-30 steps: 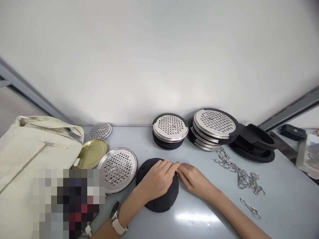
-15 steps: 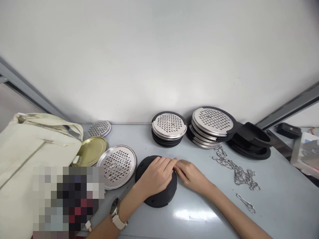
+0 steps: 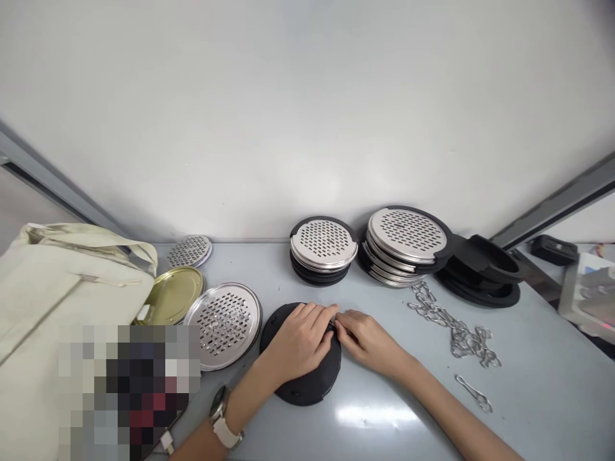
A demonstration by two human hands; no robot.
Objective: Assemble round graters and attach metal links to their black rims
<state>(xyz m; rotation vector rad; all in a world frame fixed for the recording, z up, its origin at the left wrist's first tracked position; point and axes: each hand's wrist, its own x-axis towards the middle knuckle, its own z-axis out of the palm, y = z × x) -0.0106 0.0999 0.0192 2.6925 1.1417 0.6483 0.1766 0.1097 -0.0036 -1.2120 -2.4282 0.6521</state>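
Observation:
A round black disc [image 3: 314,383] lies on the grey table in front of me. My left hand [image 3: 302,342] rests across its top, fingers closed over the upper right edge. At that same edge, my right hand [image 3: 362,336] is closed in a pinch, its fingertips almost touching those of my left. A small metallic glint shows between the two hands, but the fingers hide what it is. Left of the disc is a perforated metal plate [image 3: 223,326] with a raised rim. To the right lie several looped wire clips [image 3: 464,339], with a single wire clip [image 3: 474,392] nearer me.
Two stacks of perforated plates with black rings, a smaller stack [image 3: 324,246] and a larger stack [image 3: 408,237], stand by the wall. Black ring-shaped parts [image 3: 480,275] sit at right. At left are a cream bag [image 3: 72,282], a gold lid [image 3: 175,294] and a small perforated disc [image 3: 189,251].
My hands stay at the disc's upper right edge. The fingertips have shifted slightly, and a bit of metal now shows between them. The view has moved a little.

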